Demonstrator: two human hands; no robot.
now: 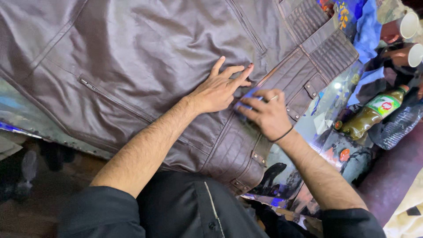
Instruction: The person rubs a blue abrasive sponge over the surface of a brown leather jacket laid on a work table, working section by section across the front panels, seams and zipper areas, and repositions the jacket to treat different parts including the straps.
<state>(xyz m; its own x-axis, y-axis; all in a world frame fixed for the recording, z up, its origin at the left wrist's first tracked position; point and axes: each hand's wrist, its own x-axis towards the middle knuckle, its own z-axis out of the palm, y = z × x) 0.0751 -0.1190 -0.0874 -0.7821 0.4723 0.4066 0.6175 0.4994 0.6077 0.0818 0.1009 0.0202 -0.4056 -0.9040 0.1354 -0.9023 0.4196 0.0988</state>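
1 brown leather jacket, 1 blue pad, 2 hands, 1 bottle, 2 white cups.

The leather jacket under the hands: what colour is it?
Dark brown, glossy leather jacket, seen best in the head view.

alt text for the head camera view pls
A person's left hand presses flat on a dark brown leather jacket spread over a table, while the right hand rubs a small blue pad on it. A bottle lies at right.
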